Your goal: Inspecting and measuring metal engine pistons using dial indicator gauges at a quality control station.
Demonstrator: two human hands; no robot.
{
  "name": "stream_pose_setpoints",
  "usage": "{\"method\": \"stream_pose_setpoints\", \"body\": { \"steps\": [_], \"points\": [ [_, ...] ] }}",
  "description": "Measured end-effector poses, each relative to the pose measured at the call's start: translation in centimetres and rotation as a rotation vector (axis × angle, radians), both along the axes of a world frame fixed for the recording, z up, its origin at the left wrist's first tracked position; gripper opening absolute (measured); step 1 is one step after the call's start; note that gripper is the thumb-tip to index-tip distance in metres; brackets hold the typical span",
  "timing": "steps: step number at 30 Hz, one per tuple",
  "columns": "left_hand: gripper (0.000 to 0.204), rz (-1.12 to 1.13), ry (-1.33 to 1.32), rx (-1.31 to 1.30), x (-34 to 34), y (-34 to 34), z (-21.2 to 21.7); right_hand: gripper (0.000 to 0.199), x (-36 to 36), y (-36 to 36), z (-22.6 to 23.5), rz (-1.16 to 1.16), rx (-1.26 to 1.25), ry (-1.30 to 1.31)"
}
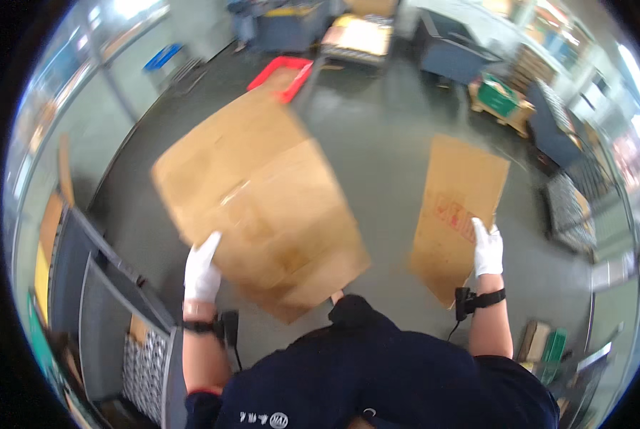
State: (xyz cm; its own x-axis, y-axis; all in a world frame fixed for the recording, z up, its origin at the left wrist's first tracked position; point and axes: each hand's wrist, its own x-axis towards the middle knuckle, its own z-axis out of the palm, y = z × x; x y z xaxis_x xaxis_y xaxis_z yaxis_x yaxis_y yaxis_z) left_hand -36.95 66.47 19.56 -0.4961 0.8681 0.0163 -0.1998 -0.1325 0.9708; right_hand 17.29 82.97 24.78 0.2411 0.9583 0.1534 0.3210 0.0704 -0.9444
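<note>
My left hand (203, 268), in a white glove, grips the lower left edge of a large flattened cardboard sheet (262, 207). The sheet is held up in front of me, tilted, with a strip of tape and darker stains on its face. In my right hand (487, 248), also gloved in white, is a narrower cardboard piece (457, 214) with red print, held by its right edge and hanging apart from the large sheet. My thumbs lie on the near faces; the other fingers are mostly hidden behind the cardboard.
A red tray (298, 77) lies on the grey floor beyond the large sheet. Grey bins (452, 57) stand at the back, and a green crate (497, 96) sits on a pallet at the far right. Close on my left is a grey metal-framed container (94, 322).
</note>
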Motion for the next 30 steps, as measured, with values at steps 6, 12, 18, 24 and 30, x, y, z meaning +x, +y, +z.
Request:
{"method": "stream_pose_setpoints", "body": {
  "steps": [6,12,18,24,30],
  "points": [
    [0.036,-0.072,-0.077,-0.219,-3.9,13.0,6.7,0.034,-18.6,17.7,1.3,0.431,0.006,0.123],
    [0.035,0.119,-0.113,-0.332,-9.2,20.9,11.7,0.038,-36.7,28.8,3.7,0.760,-0.188,0.303],
    [0.037,0.257,-0.060,-0.490,-17.8,21.7,5.5,0.048,-50.4,28.4,0.6,0.795,-0.499,0.297],
    [0.038,0.290,-0.081,-0.340,-28.8,25.5,0.0,0.047,-63.1,34.3,-0.3,0.882,-0.502,0.459],
    [0.049,0.097,-0.201,-0.212,-36.8,25.6,3.0,0.046,-70.9,37.6,0.3,1.053,-0.575,0.579]
  ]
}}
